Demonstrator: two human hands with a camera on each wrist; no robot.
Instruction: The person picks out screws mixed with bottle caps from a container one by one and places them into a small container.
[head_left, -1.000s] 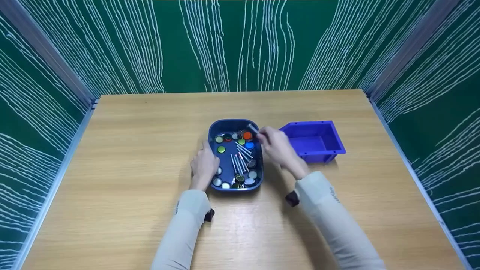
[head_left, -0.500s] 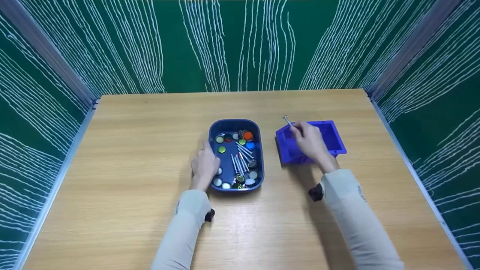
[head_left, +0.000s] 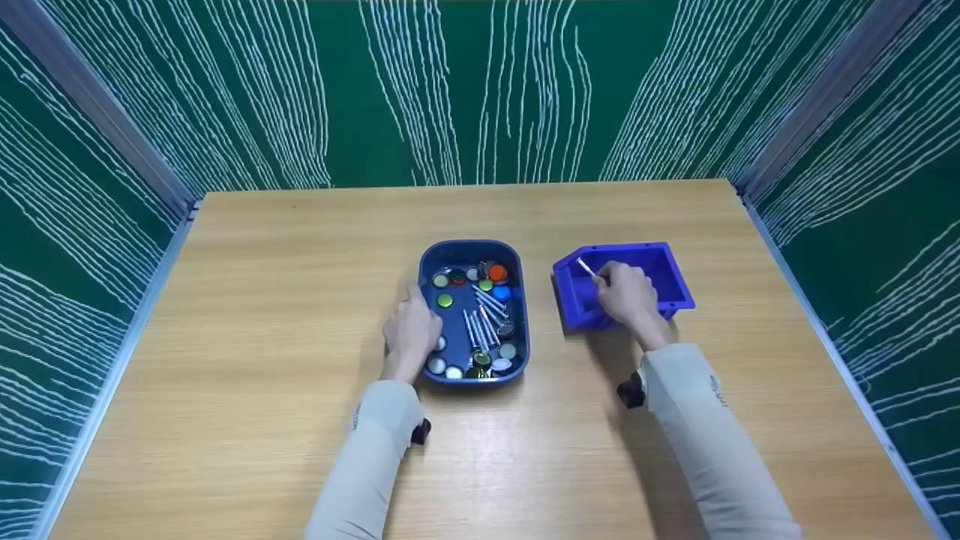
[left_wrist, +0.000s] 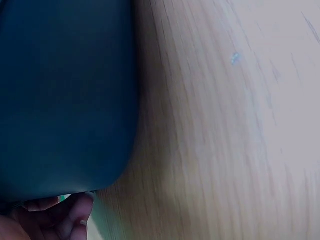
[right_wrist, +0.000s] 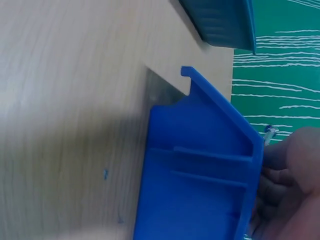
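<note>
Pale grey sleeves [head_left: 364, 465] bear dark markings [head_left: 356, 416] near the cuffs [head_left: 396, 401], with a black block [head_left: 631, 391] beside each.

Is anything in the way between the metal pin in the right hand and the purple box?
Nothing visible. In the head view, the right hand holds the metal pin seemingly over the open purple box, with nothing seen between them.

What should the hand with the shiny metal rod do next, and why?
I think the right hand should probably lower the metal rod slightly and let go. The fingers are pinching it, and from the head view it looks to be over the purple bin. Similar rods lie over in the blue tray.
</note>
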